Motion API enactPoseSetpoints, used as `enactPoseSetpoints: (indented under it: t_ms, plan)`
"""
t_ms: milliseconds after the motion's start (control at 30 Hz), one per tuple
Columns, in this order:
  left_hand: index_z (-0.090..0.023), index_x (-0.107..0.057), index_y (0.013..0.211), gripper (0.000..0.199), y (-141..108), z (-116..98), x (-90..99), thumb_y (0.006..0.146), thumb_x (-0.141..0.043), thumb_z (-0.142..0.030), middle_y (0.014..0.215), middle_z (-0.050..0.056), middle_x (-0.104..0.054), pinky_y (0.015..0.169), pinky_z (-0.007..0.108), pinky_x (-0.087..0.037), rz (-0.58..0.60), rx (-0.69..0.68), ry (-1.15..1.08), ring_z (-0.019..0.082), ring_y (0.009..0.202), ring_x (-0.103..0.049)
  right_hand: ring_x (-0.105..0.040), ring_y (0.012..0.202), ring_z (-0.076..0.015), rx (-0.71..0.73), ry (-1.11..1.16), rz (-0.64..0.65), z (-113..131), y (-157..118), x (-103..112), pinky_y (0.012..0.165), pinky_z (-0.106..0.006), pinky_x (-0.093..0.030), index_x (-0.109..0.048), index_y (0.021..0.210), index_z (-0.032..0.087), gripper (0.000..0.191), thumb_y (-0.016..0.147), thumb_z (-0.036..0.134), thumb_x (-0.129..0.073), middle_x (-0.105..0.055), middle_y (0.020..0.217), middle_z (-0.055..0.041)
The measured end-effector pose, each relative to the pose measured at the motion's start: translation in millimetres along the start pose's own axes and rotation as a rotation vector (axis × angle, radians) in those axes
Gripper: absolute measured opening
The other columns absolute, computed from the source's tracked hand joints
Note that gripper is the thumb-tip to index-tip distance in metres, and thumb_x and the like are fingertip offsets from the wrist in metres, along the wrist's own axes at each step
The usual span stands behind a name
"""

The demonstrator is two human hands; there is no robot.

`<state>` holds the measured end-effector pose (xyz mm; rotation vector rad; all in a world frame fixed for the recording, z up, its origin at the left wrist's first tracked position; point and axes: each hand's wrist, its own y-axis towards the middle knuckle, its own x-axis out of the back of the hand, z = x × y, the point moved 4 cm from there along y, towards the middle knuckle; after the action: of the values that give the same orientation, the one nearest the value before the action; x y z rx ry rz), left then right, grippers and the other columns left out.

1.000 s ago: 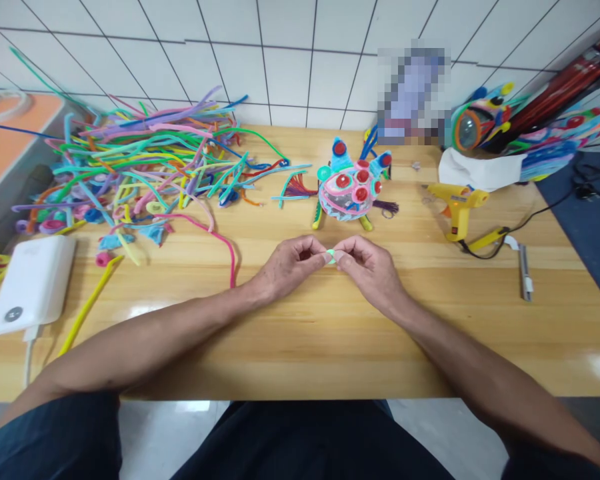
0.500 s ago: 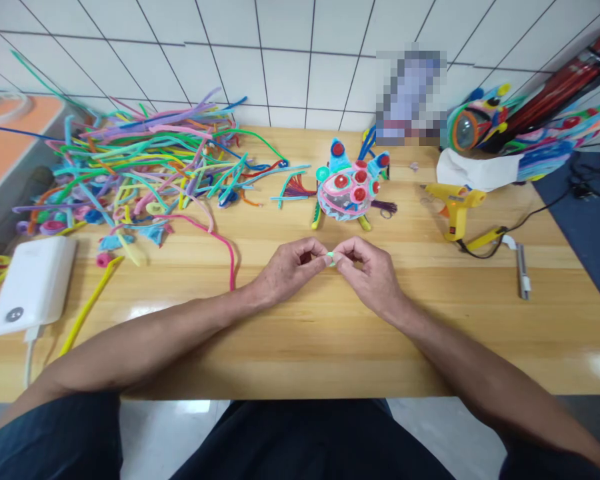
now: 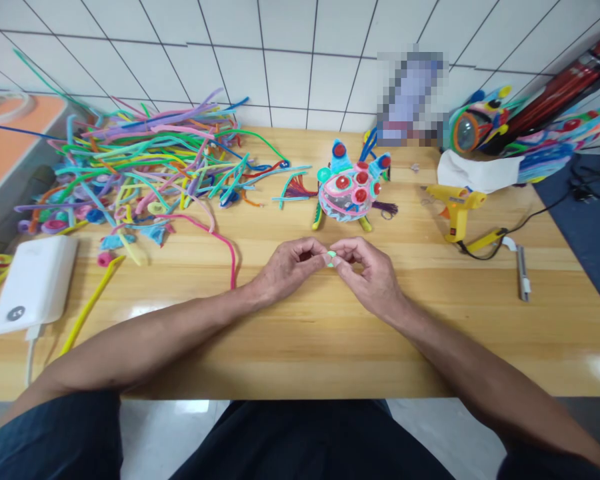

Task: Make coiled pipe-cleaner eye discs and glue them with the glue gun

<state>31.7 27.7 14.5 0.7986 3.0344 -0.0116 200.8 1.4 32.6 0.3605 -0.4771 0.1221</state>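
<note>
Pinching a green piece (left hand, right hand).

We are in a craft workspace: pipe cleaners heap by the table's back left corner, a glue gun toward its right edge.

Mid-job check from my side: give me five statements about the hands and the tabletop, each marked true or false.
1. The left hand and right hand both pinch a small green piece. True.
2. The pile of pipe cleaners lies left of the decorated figure. True.
3. The right hand grips the decorated figure. False: it pinches the green piece, short of the figure.
4. A yellow glue gun lies right of the figure. True.
5. The pile of pipe cleaners is all one colour. False: it is many-coloured.
</note>
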Motion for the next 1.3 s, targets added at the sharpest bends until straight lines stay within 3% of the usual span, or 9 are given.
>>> enactPoseSetpoints:
  t_ms: [267, 500, 700, 1033, 1300]
  plan:
    - [-0.013, -0.069, 0.085, 0.032, -2, 3, -1.5, 0.089, -0.074, -0.045, 0.079, 0.001, -0.066, 0.071, 0.025, -0.044, -0.023, 0.035, -0.009, 0.012, 0.074, -0.055, -0.063, 0.069, -0.0137, 0.054, -0.046, 0.002, 4, 0, 2, 0.064, -0.028, -0.047, -0.069, 0.089, 0.022, 0.011, 0.091, 0.014, -0.062, -0.069, 0.078, 0.0008]
    - [-0.015, -0.069, 0.081, 0.031, 0, -6, 1.1, 0.084, -0.079, -0.044, 0.07, -0.003, -0.06, 0.063, 0.023, -0.04, -0.066, 0.078, -0.053, 0.009, 0.063, -0.047, -0.064, 0.073, -0.015, -0.148, 0.152, -0.025, -7, 2, 3, 0.068, -0.03, -0.05, -0.07, 0.096, 0.023, 0.008, 0.092, 0.025, -0.063, -0.071, 0.084, -0.0001]
    - [-0.016, -0.067, 0.078, 0.033, 2, -4, 1.9, 0.084, -0.077, -0.046, 0.065, -0.005, -0.055, 0.061, 0.023, -0.038, -0.098, 0.078, -0.065, 0.009, 0.06, -0.043, -0.068, 0.08, -0.015, -0.167, 0.277, -0.02, -9, 2, -3, 0.075, -0.031, -0.054, -0.068, 0.098, 0.023, 0.008, 0.09, 0.025, -0.068, -0.074, 0.09, -0.0006]
    - [-0.015, -0.067, 0.089, 0.028, -1, -11, -0.5, 0.097, -0.059, -0.041, 0.08, 0.0, -0.065, 0.072, 0.026, -0.043, 0.034, -0.006, 0.188, 0.013, 0.073, -0.054, -0.068, 0.077, -0.0141, -0.175, 0.265, 0.027, -8, 4, -3, 0.071, -0.029, -0.054, -0.066, 0.095, 0.022, 0.007, 0.088, 0.023, -0.067, -0.072, 0.084, 0.0003]
    - [-0.016, -0.066, 0.087, 0.024, 1, -15, 0.6, 0.1, -0.055, -0.033, 0.081, 0.002, -0.064, 0.072, 0.026, -0.043, 0.058, -0.119, 0.387, 0.014, 0.075, -0.056, -0.068, 0.076, -0.0146, -0.181, 0.245, 0.025, -9, 1, -4, 0.071, -0.029, -0.054, -0.068, 0.095, 0.022, 0.006, 0.089, 0.024, -0.067, -0.073, 0.084, -0.0005]
